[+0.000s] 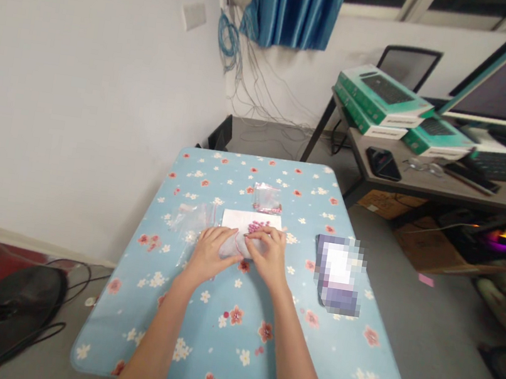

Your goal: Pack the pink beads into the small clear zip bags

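Pink beads (258,225) lie in a loose cluster on a white sheet of paper (237,217) near the middle of the table. My left hand (212,252) rests at the sheet's left side, its fingers and thumb curved around a thin reddish string (236,239). Over the front right part of the paper, my right hand (268,252) is closed in a pinch just in front of the beads. What sits between its fingertips is too small to make out. Behind the sheet lies a small clear bag (268,197) with reddish bits in it.
A crumpled clear plastic bag (196,218) is left of the paper. At right on the flowered table (230,344) lies a blurred-out purple and white item (338,275). A desk (425,180) with green keyboard boxes (381,98) and a phone (383,163) stands beyond.
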